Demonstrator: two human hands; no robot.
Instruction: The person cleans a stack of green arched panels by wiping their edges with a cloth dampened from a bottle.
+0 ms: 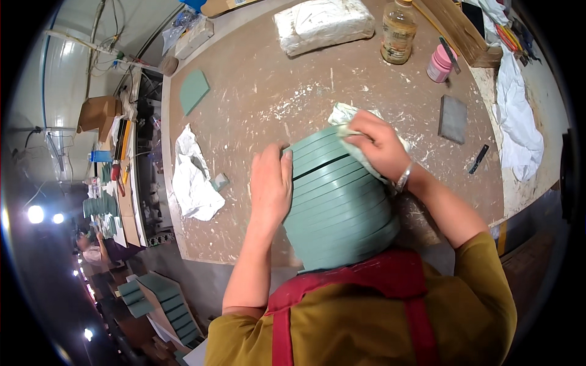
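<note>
A row of thin green flat pieces point(339, 192), pressed together edge to edge, stands between my forearms and reaches back to my red apron. A dark gap splits the row near its far end. My left hand point(271, 180) grips the row's left side near the far end, its thumb and fingers pressed along the edges. At the far right corner my right hand point(378, 140) is closed on a whitish cloth point(365, 160), which touches the green edges. Part of the cloth is bunched beyond the fingers.
On the brown, paint-flecked table point(244, 91) lie a single green piece point(194, 91), a white cloth point(194, 177), a small block point(220, 181), a wrapped white bundle point(323, 27) and a grey block point(452, 119). A glass bottle point(398, 33) and a pink jar point(439, 64) stand far right.
</note>
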